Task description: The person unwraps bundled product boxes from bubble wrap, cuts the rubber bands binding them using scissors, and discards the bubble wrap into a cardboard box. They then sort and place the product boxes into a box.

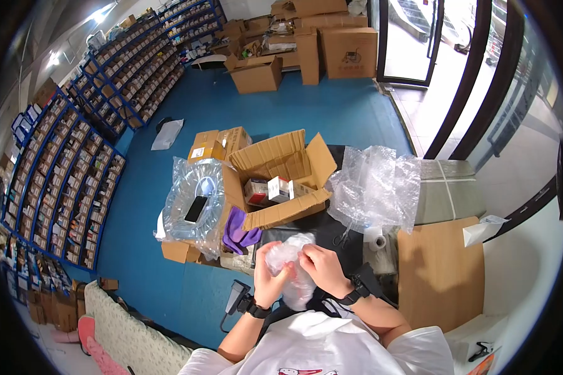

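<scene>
Close to my body, a bundle of clear bubble wrap (299, 289) is held between both hands. My left hand (271, 275) is wrapped round its left side, thumb on the front. At its upper right, my right hand (322, 269) pinches the plastic with closed fingers. Something reddish shows faintly through the wrap; what it is cannot be made out. Just beyond my hands stands an open cardboard box (281, 215) with several small boxes (278, 189) inside. A purple cloth (239, 231) lies by its left front corner.
Loose bubble wrap (378, 187) lies right of the box, with scissors (341, 239) and a roll (378, 242) below it. A phone (196, 209) rests on clear plastic (213, 181) at left. A wooden board (441, 275) is at right. Blue shelves (62, 181) stand far left.
</scene>
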{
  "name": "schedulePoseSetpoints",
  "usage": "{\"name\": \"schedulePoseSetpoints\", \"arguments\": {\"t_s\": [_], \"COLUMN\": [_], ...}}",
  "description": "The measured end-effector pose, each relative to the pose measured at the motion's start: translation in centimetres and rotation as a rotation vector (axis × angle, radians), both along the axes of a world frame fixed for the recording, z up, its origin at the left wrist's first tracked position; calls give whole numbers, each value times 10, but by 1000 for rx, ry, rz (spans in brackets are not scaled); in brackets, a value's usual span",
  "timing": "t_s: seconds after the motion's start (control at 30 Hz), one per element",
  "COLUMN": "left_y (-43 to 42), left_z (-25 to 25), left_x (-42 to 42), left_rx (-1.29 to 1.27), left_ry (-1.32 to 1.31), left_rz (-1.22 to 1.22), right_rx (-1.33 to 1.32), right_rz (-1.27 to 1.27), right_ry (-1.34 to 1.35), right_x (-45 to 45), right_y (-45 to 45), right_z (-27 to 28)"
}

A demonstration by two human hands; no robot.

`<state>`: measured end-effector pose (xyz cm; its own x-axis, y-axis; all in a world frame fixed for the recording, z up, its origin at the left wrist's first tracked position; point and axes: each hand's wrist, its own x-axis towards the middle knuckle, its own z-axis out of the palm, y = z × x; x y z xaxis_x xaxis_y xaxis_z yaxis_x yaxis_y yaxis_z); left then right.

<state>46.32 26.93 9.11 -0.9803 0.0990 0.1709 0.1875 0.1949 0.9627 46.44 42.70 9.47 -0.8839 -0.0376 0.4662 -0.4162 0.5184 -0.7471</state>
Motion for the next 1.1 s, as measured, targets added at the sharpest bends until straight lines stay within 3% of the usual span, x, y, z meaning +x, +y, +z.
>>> {"name": "schedulePoseSetpoints", "arguments": {"t_s": [0.03,0.1,0.17,0.23,0.3,0.37,0.47,0.57,0.63,0.7,0.73,0.77,0.83,0.87,1.03,1.1], "left_y": [-3,-15,-17,-10,-4,1,-5,-8,-5,-8,-7,-7,-5,-1,10,6], "left_z": [0,2,-6,-4,5,1,7,1,-9,-34,-38,-39,-31,-24,-9,-11], "left_x": [-2,-7,-9,-7,1,5,-1,-3,-1,-5,-6,-7,-2,-1,8,7], "left_rx": [-1,-7,49,-2,-87,30,-55,-74,67,33,24,15,46,23,128,34], "left_ry": [0,-291,-218,30,-20,-145,-172,-185,-237,-167,-158,-149,-182,-107,-64,-15], "left_rz": [0,-177,-180,-107,-133,-39,-54,-73,-96,-110,-71,-34,11,76,175,204], "right_rx": [-91,-182,-384,-517,-535,-473,-947,-1105,-1114,-914,-559,-561,-36,75,152,350], "right_rz": [38,76,170,193,184,204,498,526,506,519,397,394,100,46,-39,-69], "right_ry": [-87,-177,-332,-420,-366,-341,-647,-811,-842,-658,-525,-523,-41,-22,25,199], "right_x": [0,-1,-3,-4,-2,-2,2,3,0,-3,-5,-4,0,2,1,-1], "right_y": [2,6,11,10,6,6,7,15,15,12,13,13,10,8,3,2], "right_z": [-2,-7,-14,-15,-5,-13,-13,-5,-9,-10,-8,-4,9,7,3,0]}}
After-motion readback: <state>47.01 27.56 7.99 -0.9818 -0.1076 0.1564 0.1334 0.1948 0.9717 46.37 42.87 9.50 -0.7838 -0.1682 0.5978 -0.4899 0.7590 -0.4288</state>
